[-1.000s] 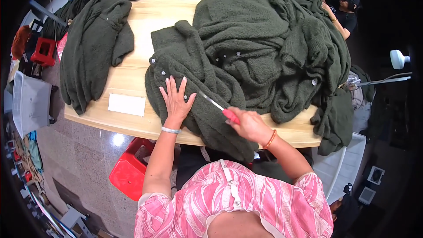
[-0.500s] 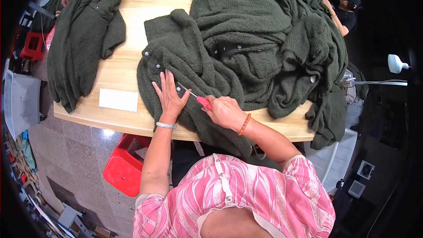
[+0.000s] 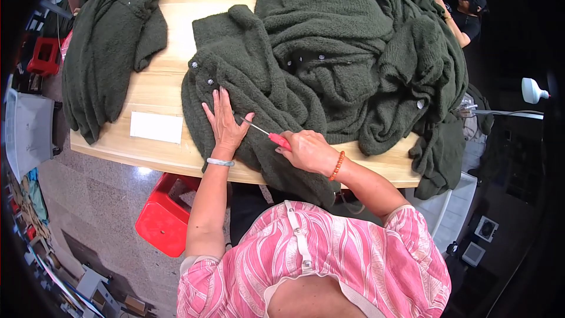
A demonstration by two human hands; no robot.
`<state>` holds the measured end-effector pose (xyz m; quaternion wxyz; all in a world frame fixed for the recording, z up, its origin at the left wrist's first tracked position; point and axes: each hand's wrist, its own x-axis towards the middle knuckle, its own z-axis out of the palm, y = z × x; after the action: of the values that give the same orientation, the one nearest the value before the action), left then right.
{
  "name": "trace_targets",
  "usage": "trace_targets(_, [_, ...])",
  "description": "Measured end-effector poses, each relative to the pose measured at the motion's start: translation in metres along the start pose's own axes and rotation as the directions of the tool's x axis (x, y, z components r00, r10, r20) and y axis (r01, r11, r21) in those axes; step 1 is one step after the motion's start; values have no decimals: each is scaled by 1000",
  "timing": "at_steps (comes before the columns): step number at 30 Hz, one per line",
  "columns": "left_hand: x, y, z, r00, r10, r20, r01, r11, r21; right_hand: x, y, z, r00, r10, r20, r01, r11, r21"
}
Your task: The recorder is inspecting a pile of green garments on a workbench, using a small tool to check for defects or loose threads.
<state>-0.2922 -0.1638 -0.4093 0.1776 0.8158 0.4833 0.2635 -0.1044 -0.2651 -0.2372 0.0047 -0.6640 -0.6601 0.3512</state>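
A dark green knit garment (image 3: 226, 44) with shiny round buttons (image 3: 210, 82) lies at the front of the table. My left hand (image 3: 225, 126) presses flat on it below the buttons, fingers stretched and thumb out to the right. In my right hand (image 3: 312, 153) is a tool with a red handle and a thin metal shaft (image 3: 279, 140); its exact kind is unclear. The shaft points left over the fabric, and its tip lies close to my left hand, between thumb and fingers. What the tip touches is too small to tell.
More dark green knitwear (image 3: 329, 12) is heaped at centre and right; another garment (image 3: 112, 47) hangs over the left edge. A white card (image 3: 156, 127) lies on the wooden table (image 3: 188, 0). A red stool (image 3: 162, 224) stands below, and a person (image 3: 468, 17) handles knitwear at far right.
My right hand has shifted slightly right and down, drawing the tool back with it. The button beside my left thumb no longer shows. My left hand has barely moved.
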Motion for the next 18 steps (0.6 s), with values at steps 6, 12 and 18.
trace_targets(6, [4,4,-5,1000,-9,0,9,1000,-13,-7,7,0,998,41,56,-43,998,43])
trace_targets(12, [-23,40,-51,977,-146,-155,149,989,8,-11,17,2,991,-39,-124,75,950,303])
trace_targets(18, [-32,45,-67,542,-519,661,512,-420,-749,-23,23,10,989,-61,-137,92,968,234])
